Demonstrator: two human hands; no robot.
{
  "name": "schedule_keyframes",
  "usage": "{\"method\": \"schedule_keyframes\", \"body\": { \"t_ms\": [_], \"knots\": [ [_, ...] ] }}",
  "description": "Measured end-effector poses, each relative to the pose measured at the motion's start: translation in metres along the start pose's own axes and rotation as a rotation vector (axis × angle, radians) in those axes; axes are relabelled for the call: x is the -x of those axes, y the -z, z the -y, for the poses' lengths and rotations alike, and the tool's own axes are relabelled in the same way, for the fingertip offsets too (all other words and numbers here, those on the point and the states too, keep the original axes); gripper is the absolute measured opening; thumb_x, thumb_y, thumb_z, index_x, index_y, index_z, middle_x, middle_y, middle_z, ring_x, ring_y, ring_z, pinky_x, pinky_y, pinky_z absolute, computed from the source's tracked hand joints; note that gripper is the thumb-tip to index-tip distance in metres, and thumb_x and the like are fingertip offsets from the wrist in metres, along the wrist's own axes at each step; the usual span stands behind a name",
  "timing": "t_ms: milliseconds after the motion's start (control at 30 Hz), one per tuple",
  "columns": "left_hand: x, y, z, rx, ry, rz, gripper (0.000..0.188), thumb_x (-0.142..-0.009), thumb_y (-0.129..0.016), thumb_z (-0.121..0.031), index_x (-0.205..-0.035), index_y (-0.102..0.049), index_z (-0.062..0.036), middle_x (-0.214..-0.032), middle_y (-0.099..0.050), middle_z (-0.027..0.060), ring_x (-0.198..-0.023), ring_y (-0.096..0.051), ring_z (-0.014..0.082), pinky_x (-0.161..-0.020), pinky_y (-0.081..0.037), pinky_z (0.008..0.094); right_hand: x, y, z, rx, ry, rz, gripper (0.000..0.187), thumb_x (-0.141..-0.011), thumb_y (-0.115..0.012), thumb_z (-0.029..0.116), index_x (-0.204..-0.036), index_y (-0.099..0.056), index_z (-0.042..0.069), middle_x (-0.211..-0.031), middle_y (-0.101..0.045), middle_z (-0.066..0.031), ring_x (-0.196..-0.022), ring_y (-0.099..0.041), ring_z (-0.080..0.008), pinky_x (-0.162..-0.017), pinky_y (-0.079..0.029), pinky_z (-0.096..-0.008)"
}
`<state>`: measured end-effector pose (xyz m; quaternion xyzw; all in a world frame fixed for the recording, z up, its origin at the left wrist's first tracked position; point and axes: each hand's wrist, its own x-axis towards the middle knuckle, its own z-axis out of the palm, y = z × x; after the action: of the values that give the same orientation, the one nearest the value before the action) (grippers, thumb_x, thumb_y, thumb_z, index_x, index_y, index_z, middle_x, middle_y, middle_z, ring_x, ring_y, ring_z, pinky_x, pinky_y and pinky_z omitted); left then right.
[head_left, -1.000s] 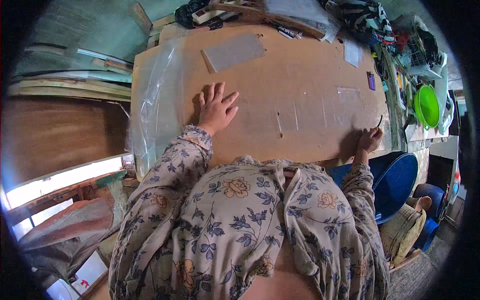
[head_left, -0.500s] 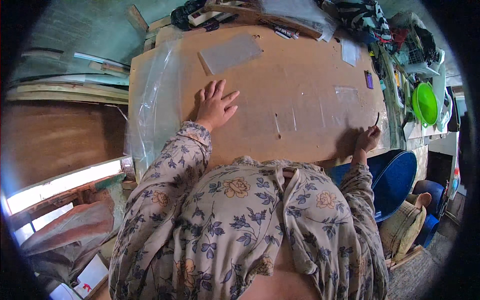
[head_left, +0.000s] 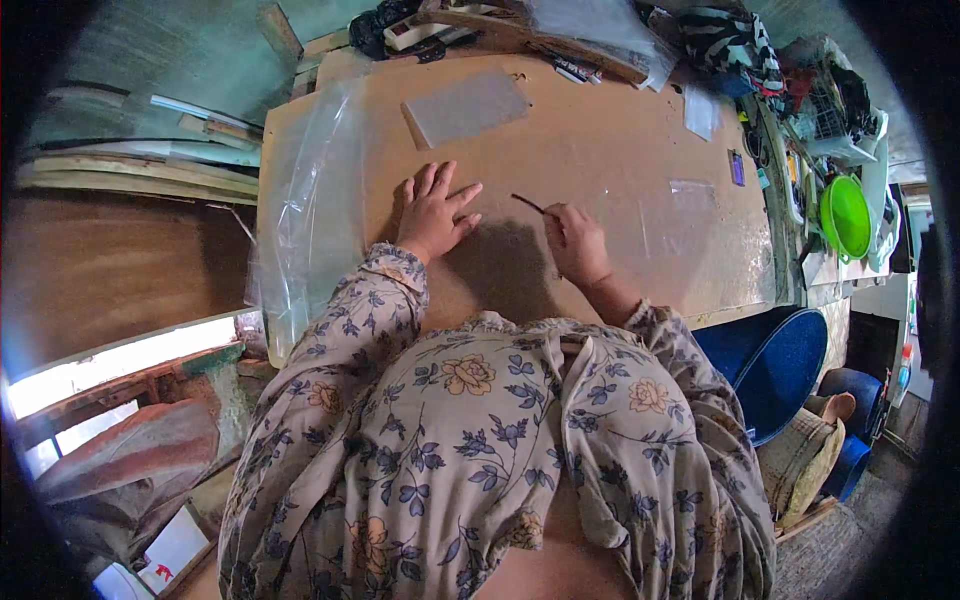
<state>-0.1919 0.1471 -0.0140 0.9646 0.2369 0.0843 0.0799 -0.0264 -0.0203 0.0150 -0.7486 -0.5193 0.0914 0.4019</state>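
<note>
My left hand (head_left: 435, 218) rests flat on the tan tabletop board (head_left: 610, 130), its fingers spread. Closed around a thin dark stick-like tool (head_left: 527, 203) is my right hand (head_left: 580, 245), over the middle of the board, the tool's free end aimed toward my left hand. Its exact kind is too small to make out. Clear plastic sheeting (head_left: 680, 235) appears to lie flat across the board, showing mainly as glare and creases. Beyond my left hand sits a rectangular piece of translucent plastic (head_left: 468, 108).
Long clear plastic film (head_left: 312, 190) runs down the board's left side. Wood, bags and tools crowd the far edge. A small purple packet (head_left: 737, 168) lies at the right. Farther right are a green basin (head_left: 846, 217), a blue tub (head_left: 785, 375) and a woven sack (head_left: 800, 465).
My right hand has swung left from the board's right edge to its middle, carrying the thin dark tool. My left hand stays spread in place.
</note>
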Motion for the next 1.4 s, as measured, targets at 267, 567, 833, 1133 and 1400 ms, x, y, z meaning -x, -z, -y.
{"method": "schedule_keyframes", "body": {
  "t_ms": [267, 567, 833, 1133, 1400],
  "knots": [
    [-0.001, 0.005, -0.002, 0.023, 0.025, 0.024, 0.045, -0.072, -0.06, -0.036, -0.115, -0.051, -0.0287, -0.131, -0.031, 0.0112, -0.124, -0.021, 0.0306, -0.097, -0.016, 0.0534, -0.014, -0.024, -0.003, 0.002, 0.0, 0.137, 0.014, -0.081, -0.048, 0.016, -0.086, -0.054, 0.005, -0.082, -0.057, -0.0168, -0.074, -0.056, -0.0358, -0.064, -0.046, -0.0429],
    [0.0, 0.01, -0.005, 0.005, 0.052, 0.051, 0.05, -0.068, -0.065, -0.029, -0.115, -0.051, -0.0288, -0.132, -0.03, 0.0099, -0.124, -0.022, 0.0298, -0.097, -0.017, 0.0507, -0.021, -0.032, -0.004, 0.099, 0.038, 0.206, 0.015, -0.082, -0.046, 0.019, -0.08, -0.051, 0.005, -0.079, -0.056, -0.0171, -0.066, -0.056, -0.0365, -0.059, -0.046, -0.0444],
    [-0.001, 0.014, -0.006, -0.002, 0.045, 0.07, 0.052, -0.065, -0.067, -0.024, -0.115, -0.051, -0.0279, -0.133, -0.03, 0.0093, -0.124, -0.022, 0.0293, -0.097, -0.017, 0.0472, -0.022, -0.037, -0.007, 0.192, 0.059, 0.251, 0.018, -0.083, -0.045, 0.022, -0.082, -0.051, 0.005, -0.077, -0.057, -0.0169, -0.067, -0.057, -0.0355, -0.059, -0.047, -0.0436],
    [-0.001, 0.008, -0.003, 0.017, 0.065, 0.077, 0.049, -0.069, -0.064, -0.029, -0.116, -0.05, -0.03, -0.133, -0.028, 0.0092, -0.125, -0.02, 0.0293, -0.098, -0.017, 0.0516, -0.023, -0.036, -0.004, 0.172, -0.003, 0.283, 0.017, -0.082, -0.047, 0.021, -0.085, -0.054, 0.006, -0.082, -0.058, -0.0158, -0.07, -0.057, -0.0354, -0.062, -0.047, -0.0437],
    [-0.002, 0.011, -0.007, -0.031, 0.0, 0.035, 0.044, -0.076, -0.055, -0.033, -0.119, -0.047, -0.028, -0.132, -0.029, 0.0131, -0.122, -0.025, 0.0327, -0.096, -0.017, 0.0511, -0.014, 0.009, -0.016, -0.438, -0.377, -0.304, 0.01, -0.082, -0.05, 0.011, -0.084, -0.054, 0.001, -0.077, -0.061, -0.0112, -0.065, -0.059, -0.0193, -0.057, -0.046, -0.028]
  ]
}}
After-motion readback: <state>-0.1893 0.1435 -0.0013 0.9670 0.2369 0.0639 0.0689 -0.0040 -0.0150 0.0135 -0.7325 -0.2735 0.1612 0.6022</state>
